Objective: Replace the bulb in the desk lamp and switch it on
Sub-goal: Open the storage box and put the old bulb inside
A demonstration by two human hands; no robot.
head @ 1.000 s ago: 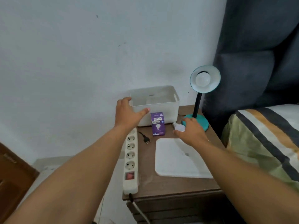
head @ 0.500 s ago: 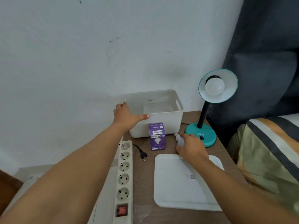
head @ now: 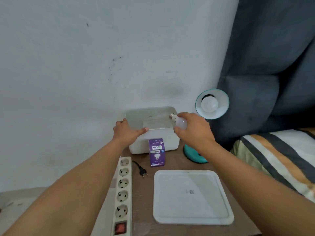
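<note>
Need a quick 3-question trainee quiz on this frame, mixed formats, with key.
1. True or false: the black plug sits in the power strip.
2. What does the right hand hold? A) purple bulb box B) white bulb C) tray
3. Fill in: the left hand grips the rim of the white ___.

Key: 1 false, it lies loose on the table. 2 B, the white bulb, over the bin. 3 bin.

"ECOLINK" reads twice on the small purple cardboard bulb box (head: 157, 152), upside down on its top flap, upright on its front face, below both hands.
</note>
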